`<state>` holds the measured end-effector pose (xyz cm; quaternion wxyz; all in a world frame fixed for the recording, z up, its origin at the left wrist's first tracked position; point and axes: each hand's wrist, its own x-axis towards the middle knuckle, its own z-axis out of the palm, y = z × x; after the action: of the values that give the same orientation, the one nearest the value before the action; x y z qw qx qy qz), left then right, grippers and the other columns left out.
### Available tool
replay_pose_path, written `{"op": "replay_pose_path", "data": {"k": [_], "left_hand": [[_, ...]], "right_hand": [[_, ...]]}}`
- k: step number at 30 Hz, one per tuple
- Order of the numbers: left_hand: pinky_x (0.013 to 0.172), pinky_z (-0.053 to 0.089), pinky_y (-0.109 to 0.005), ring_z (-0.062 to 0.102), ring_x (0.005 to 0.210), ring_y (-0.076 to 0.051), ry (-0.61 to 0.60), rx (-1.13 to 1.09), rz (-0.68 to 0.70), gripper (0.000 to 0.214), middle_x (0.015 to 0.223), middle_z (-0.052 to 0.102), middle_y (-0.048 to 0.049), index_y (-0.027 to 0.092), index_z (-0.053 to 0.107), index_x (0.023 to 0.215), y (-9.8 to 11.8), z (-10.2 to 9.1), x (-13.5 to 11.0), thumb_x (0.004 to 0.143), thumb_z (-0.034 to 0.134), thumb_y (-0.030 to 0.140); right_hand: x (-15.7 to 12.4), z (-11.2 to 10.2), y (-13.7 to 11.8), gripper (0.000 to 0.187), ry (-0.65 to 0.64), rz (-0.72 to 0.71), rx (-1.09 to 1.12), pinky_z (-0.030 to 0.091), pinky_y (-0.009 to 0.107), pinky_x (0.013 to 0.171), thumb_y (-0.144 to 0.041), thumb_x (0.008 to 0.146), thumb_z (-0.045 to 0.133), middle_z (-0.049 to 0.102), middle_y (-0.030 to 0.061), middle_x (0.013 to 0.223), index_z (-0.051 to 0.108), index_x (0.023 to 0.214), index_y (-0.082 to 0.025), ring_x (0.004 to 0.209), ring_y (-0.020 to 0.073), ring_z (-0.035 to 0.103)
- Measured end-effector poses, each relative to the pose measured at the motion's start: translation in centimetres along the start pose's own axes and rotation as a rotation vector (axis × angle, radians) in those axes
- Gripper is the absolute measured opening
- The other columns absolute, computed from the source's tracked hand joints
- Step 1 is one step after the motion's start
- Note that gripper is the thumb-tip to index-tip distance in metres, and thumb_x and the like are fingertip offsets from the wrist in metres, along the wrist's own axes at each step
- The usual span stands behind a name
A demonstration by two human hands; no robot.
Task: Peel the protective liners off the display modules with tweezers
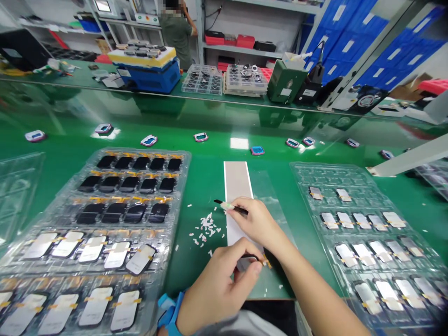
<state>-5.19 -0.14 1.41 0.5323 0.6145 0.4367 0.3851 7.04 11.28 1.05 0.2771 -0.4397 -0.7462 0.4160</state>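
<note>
My left hand (224,280), closed and wearing a blue wristband (171,311), pinches a small display screen (245,263) with an orange flex cable (267,261). Fingers partly cover the screen. My right hand (255,221) is closed around a thin black tool (241,210) with a pale wrapped section; its tip points left. Whether it is tweezers I cannot tell. Beneath my hands lies a long sticker strip (238,177) with white edges. To its left, small white scraps (207,225) are scattered on the green mat (199,186).
A clear tray (182,161) on the left holds rows of black and silver screens. Another clear tray (301,175) on the right holds silver-backed screens. Small watch-like frames (257,150) lie along the back. Behind stand a blue box (150,77) and a person (177,35).
</note>
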Motion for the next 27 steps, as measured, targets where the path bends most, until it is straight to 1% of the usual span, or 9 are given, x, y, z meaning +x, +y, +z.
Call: {"op": "replay_pose_path", "data": {"k": [3, 6, 12, 14, 16, 19, 22, 24, 27], "left_hand": [[0.065, 0.046, -0.027, 0.061, 0.071, -0.017, 0.159, -0.184, -0.025, 0.012, 0.081, 0.063, -0.0028, 0.023, 0.053, 0.099, -0.7, 0.1, -0.2, 0.103, 0.047, 0.032], [0.063, 0.045, -0.026, 0.06, 0.069, -0.016, 0.287, -0.33, -0.036, 0.015, 0.078, 0.06, -0.0013, 0.023, 0.048, 0.097, -1.0, 0.2, 0.0, 0.104, 0.046, 0.036], [0.055, 0.036, -0.024, 0.051, 0.059, -0.012, 0.027, -0.125, -0.004, 0.005, 0.07, 0.054, 0.0024, 0.022, 0.054, 0.096, -0.2, 0.1, 0.2, 0.099, 0.051, 0.023], [0.055, 0.036, -0.024, 0.052, 0.061, -0.013, -0.025, -0.066, 0.004, 0.005, 0.075, 0.057, 0.0013, 0.022, 0.054, 0.096, -0.1, 0.0, 0.1, 0.098, 0.05, 0.021], [0.057, 0.037, -0.024, 0.053, 0.065, -0.013, -0.036, -0.058, 0.001, 0.004, 0.079, 0.058, 0.0002, 0.023, 0.053, 0.098, -0.1, 0.0, -0.1, 0.099, 0.05, 0.021], [0.061, 0.041, -0.024, 0.052, 0.067, -0.013, 0.101, -0.174, -0.017, 0.005, 0.083, 0.056, 0.0003, 0.024, 0.049, 0.101, -0.5, 0.3, -0.3, 0.102, 0.048, 0.029], [0.058, 0.038, -0.023, 0.047, 0.062, -0.011, 0.29, -0.33, -0.034, 0.016, 0.075, 0.052, 0.004, 0.025, 0.043, 0.101, -0.8, 0.7, -0.3, 0.104, 0.046, 0.041], [0.053, 0.034, -0.022, 0.042, 0.057, -0.011, 0.346, -0.349, -0.055, 0.021, 0.068, 0.049, 0.0067, 0.026, 0.04, 0.1, -0.8, 0.8, -0.2, 0.104, 0.046, 0.046], [0.051, 0.03, -0.021, 0.039, 0.055, -0.011, 0.369, -0.293, -0.087, 0.022, 0.063, 0.046, 0.0085, 0.026, 0.039, 0.1, -0.9, 0.7, 0.1, 0.104, 0.046, 0.046]], "right_hand": [[-0.8, -0.2, -0.1, 0.014, 0.004, -0.007, 0.089, 0.052, 0.03, 0.073, -0.016, 0.085, 0.059, 0.076, 0.0046, 0.086, 0.072, 0.088, -0.019, 0.078, 0.0176, 0.068], [-1.5, -0.9, -0.5, 0.013, -0.013, 0.012, 0.174, 0.054, 0.028, 0.066, -0.026, 0.087, 0.062, 0.076, 0.0043, 0.08, 0.072, 0.087, -0.017, 0.07, 0.0163, 0.069], [-1.5, -0.1, -0.5, 0.016, 0.029, 0.053, 0.184, 0.042, 0.023, 0.054, -0.027, 0.081, 0.066, 0.058, -0.0039, 0.06, 0.062, 0.067, -0.019, 0.056, 0.0109, 0.052], [-1.4, 0.4, -0.4, 0.023, 0.051, 0.053, 0.148, 0.039, 0.024, 0.055, -0.024, 0.082, 0.065, 0.051, -0.0053, 0.057, 0.054, 0.061, -0.02, 0.055, 0.0101, 0.046], [-1.4, 0.5, -0.4, 0.019, 0.068, 0.045, 0.13, 0.04, 0.024, 0.059, -0.023, 0.082, 0.065, 0.054, -0.0045, 0.063, 0.055, 0.066, -0.02, 0.06, 0.0109, 0.048], [-1.9, -0.2, -0.8, 0.011, 0.032, 0.073, 0.252, 0.045, 0.025, 0.062, -0.026, 0.082, 0.067, 0.061, -0.0026, 0.071, 0.061, 0.075, -0.02, 0.065, 0.0123, 0.055], [-2.8, -1.1, -1.3, 0.023, -0.109, 0.203, 0.495, 0.04, 0.023, 0.05, -0.037, 0.08, 0.073, 0.058, -0.0046, 0.059, 0.062, 0.07, -0.019, 0.051, 0.0099, 0.05], [-3.3, -1.5, -1.5, 0.029, -0.182, 0.252, 0.613, 0.036, 0.022, 0.046, -0.043, 0.078, 0.077, 0.057, -0.0051, 0.056, 0.065, 0.07, -0.019, 0.048, 0.0089, 0.047], [-3.9, -1.7, -1.3, 0.033, -0.188, 0.23, 0.686, 0.039, 0.023, 0.05, -0.047, 0.078, 0.078, 0.059, -0.0039, 0.056, 0.068, 0.066, -0.018, 0.051, 0.0088, 0.048]]}}
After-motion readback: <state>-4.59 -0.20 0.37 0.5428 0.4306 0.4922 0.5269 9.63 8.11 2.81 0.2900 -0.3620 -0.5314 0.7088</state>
